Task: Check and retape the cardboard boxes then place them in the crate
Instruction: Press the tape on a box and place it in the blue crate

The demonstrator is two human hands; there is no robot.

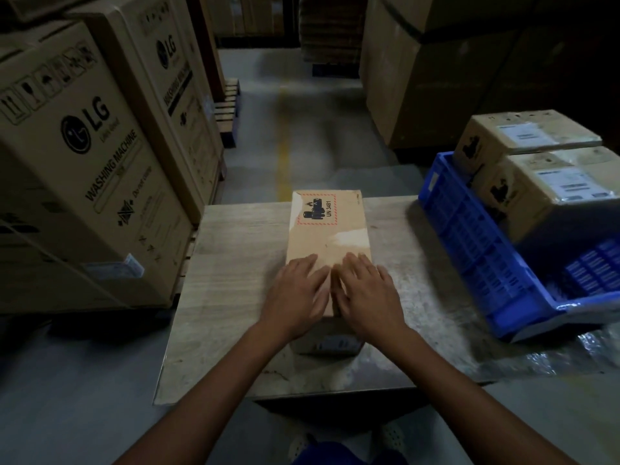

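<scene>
Head view. Cardboard box (327, 236) lies flat in the middle of the counter (231, 297), long axis running near to far, with the UN 3481 label (317, 209) at its far end. Left hand (297, 293) and right hand (370, 293) rest side by side, palms down, on the near half of the top face. Fingers (310, 265) are straight and slightly spread, gripping nothing. A pale glossy patch (349, 241) just beyond the right fingertips may be tape; cannot confirm.

Blue crate (469, 243) sits at the right. What it rests on is unclear. Its far end holds the nearer crated box (550, 189) and the farther crated box (523, 132); the near part shows open room. Washing-machine cartons (84, 156) stand at the left.

Judgement: the step in hand is pressing down the top seam.
- Sweep flat palms along the seam, near to far, so the tape beds without bubbles.
- Brace with one hand so the box does not slide.
- Check the ragged far-left corner before lifting.
- No tape roll in view.
</scene>
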